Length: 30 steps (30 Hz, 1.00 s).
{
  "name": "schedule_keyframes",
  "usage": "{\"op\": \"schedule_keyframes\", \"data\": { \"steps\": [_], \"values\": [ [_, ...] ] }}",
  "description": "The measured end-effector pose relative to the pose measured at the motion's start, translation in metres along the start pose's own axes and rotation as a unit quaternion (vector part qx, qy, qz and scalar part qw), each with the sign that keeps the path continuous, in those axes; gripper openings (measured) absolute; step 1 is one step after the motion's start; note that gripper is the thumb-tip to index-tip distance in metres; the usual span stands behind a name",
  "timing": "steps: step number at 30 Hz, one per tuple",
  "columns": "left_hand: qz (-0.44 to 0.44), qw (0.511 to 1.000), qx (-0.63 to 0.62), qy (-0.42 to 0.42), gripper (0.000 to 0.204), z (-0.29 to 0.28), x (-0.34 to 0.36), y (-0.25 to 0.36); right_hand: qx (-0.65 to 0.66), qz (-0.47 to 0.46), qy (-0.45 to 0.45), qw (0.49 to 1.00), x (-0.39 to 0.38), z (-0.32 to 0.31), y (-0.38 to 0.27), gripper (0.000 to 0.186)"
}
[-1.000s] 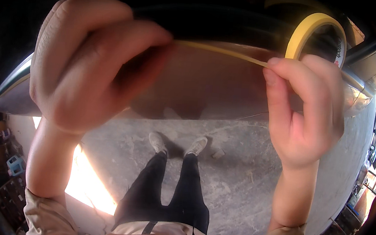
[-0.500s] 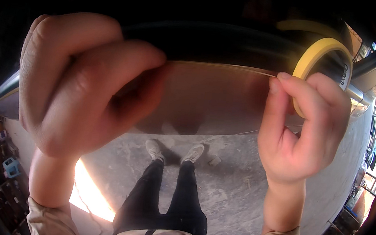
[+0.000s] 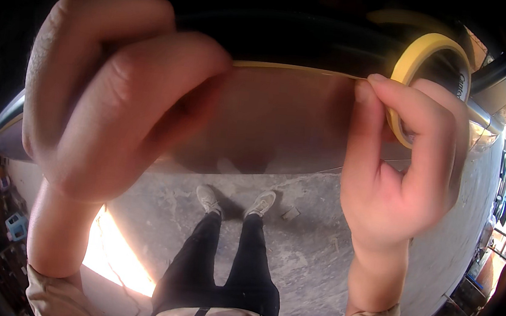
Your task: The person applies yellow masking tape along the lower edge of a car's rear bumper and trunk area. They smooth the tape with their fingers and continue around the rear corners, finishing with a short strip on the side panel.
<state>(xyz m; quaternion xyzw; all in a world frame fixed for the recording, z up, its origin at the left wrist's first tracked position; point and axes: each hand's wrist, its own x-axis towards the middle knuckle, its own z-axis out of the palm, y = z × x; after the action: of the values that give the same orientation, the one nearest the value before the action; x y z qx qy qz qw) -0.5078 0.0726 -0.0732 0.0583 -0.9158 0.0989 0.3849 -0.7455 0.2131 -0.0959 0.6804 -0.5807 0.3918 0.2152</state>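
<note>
A roll of yellow masking tape (image 3: 403, 63) hangs at my right hand (image 3: 408, 164), its ring around the back fingers. Thumb and forefinger of that hand pinch a narrow tape strip (image 3: 298, 68), which runs nearly straight across to my left hand (image 3: 110, 95). My left fingers are curled closed at the strip's other end; their tips are partly hidden by the hand itself. Behind the strip lies a glossy brown panel (image 3: 257, 119), seemingly part of a vehicle, with a black shiny surface (image 3: 288, 42) above it. I cannot tell whether the strip touches the panel.
Grey concrete floor (image 3: 312, 243) spreads below the panel, with my shoes (image 3: 261, 202) standing on it. Bright sunlight (image 3: 113, 254) falls at the lower left. Shelves or clutter with a light-blue item (image 3: 16, 226) stand far left. A silvery vehicle part (image 3: 497, 90) juts in at the right.
Both hands have risen in the picture, with the tape strip and roll. More of the strip's yellow face shows. My grip looks the same.
</note>
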Motion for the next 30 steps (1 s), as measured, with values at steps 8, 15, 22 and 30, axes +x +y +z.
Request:
{"op": "schedule_keyframes", "data": {
  "steps": [8,15,22,30],
  "values": [
    [-0.04,0.999,0.018,0.02,0.038,0.018,0.019,0.018,0.034,0.029,0.028,0.999,-0.001,0.008,-0.001,0.024],
    [-0.041,0.998,0.011,0.053,0.04,0.03,0.047,0.024,-0.002,0.034,0.0,0.999,0.005,0.003,-0.005,0.022],
    [-0.062,0.998,0.025,-0.012,0.038,0.027,0.049,0.027,-0.052,-0.035,-0.034,0.997,0.002,-0.004,0.006,0.022],
    [-0.132,0.99,0.036,-0.037,0.035,0.026,0.046,0.041,-0.129,-0.285,-0.024,0.95,-0.013,-0.045,0.093,0.032]
  ]
}}
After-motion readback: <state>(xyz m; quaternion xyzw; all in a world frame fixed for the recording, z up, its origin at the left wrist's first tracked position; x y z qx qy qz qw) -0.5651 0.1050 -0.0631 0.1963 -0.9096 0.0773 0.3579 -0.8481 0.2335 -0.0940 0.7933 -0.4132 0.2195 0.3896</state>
